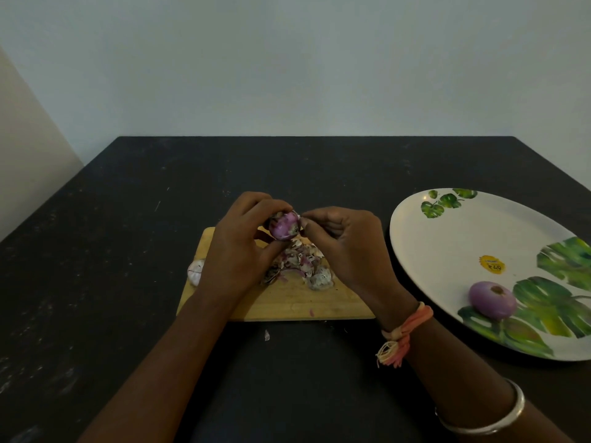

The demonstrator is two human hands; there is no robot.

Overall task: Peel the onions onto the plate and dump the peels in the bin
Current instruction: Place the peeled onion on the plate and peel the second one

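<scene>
My left hand [238, 247] grips a small purple onion [284, 227], partly peeled, above a wooden cutting board [287, 303]. My right hand [345, 247] pinches a bit of skin at the onion's right side. A heap of onion peels [299, 265] lies on the board under the hands. One peeled purple onion [492, 300] rests on the large white plate [447, 238] with green leaf prints at the right. An unpeeled onion [195, 270] peeks out at the board's left edge, partly hidden by my left wrist. No bin is in view.
The board and plate sit on a dark table [128, 251] that ends at a pale wall. A stray peel scrap [267, 336] lies on the table in front of the board. A yellow sticker [492, 264] is on the plate.
</scene>
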